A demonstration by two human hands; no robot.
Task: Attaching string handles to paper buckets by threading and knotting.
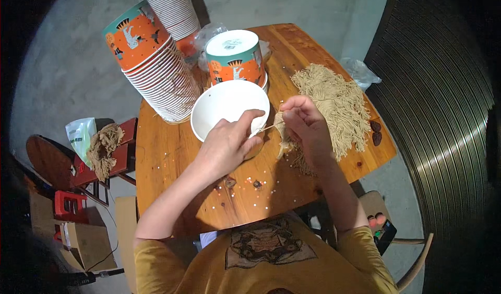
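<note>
A white-lined paper bucket (223, 106) sits tilted with its mouth toward me. My left hand (223, 147) is closed at its near right rim, thumb and index finger bent around the edge. From these fingertips a short length of tan string (267, 128) stretches toward my right hand (308, 129), whose thumb and fingers are pinched together around the strand. More loose string hangs just beneath the right hand. Beyond it lies a large heap of tan strings (334, 103). The exact grip points on the strand are partly hidden by my fingers.
Behind the bucket stands an upturned orange and green paper bucket (236, 67). A tall leaning stack of nested buckets (156, 80) rises at the left, another stack (171, 9) behind it. Small white bits and dark pieces (229, 182) dot the wooden table (177, 189); two dark lumps (376, 132) lie right.
</note>
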